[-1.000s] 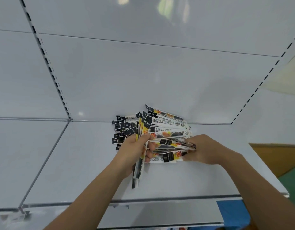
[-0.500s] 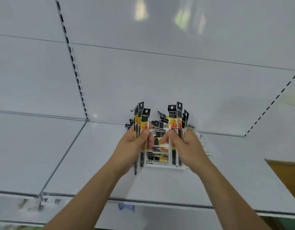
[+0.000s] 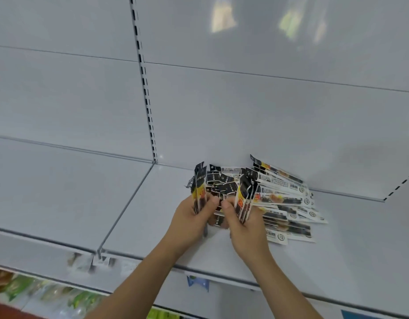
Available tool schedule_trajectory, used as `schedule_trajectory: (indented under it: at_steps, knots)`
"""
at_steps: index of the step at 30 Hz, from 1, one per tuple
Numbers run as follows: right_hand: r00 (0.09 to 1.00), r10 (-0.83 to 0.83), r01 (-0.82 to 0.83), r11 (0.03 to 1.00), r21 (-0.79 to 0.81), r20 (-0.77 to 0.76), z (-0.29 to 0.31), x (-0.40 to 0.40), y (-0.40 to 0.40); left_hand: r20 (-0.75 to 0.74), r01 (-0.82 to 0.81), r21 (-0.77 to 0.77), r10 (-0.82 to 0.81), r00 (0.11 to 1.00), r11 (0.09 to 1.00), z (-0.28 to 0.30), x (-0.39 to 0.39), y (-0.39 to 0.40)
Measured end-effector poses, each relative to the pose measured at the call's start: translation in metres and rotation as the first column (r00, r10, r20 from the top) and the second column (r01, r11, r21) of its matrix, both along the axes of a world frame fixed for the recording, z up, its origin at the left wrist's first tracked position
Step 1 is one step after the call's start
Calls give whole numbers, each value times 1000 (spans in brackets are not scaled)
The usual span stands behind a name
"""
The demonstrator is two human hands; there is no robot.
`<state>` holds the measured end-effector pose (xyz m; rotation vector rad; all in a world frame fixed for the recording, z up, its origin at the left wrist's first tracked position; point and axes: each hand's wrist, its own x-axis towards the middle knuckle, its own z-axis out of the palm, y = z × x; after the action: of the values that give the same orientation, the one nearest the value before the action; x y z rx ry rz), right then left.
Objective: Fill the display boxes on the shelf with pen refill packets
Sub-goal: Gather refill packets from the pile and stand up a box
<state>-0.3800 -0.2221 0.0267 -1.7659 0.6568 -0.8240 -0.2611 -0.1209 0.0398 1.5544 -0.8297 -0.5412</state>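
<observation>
Packets everywhere on this white shelf [image 3: 337, 249], lol. Left hand [image 3: 189, 223] grips a small bundle of pen refill packets [image 3: 199, 192] upright, thumb pinching them near the bottom, long axis pointing up and away. Right hand [image 3: 245, 224] does the same with its own upright bundle [image 3: 245, 196], just beside the left one, thumbs almost touching. Behind and to the right of both hands there's a loose pile of packets [image 3: 288, 203] lying flat, fanned out with their long axes running left to right, stretching toward the back panel [image 3: 245, 111]. The right hand is clearly the nearer one to that pile, it's basically touching it. Both forearms come up from the near edge, wrists bent back a bit. No display boxes visible anywhere in this view, so I'd guess the packets are getting squared up first before going anywhere.
</observation>
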Motion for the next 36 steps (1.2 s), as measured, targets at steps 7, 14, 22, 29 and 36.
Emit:
schedule_trajectory:
  at_steps: [7, 14, 22, 29, 36]
  knots:
    - [997, -42, 39, 998, 54, 71, -7, -1, 11, -50, -25, -71, 22, 999, 997, -1, -1, 1]
    - [998, -5, 6, 1000, -21, 65, -9, 5, 18, 8, 41, -28, -41, 999, 999, -1, -6, 5]
    - [999, -4, 9, 992, -124, 39, 9, 37, 60, -178, -104, -118, 82, 981, 988, 26, 29, 56]
    - [996, 92, -93, 990, -104, -16, 30, 111, 158, -521, -101, -102, 33, 853, 990, 44, 88, 159]
    - [970, 242, -240, 969, -48, 18, 47, 198, 286, -423, -153, -46, 119, 898, 987, 53, 151, 291]
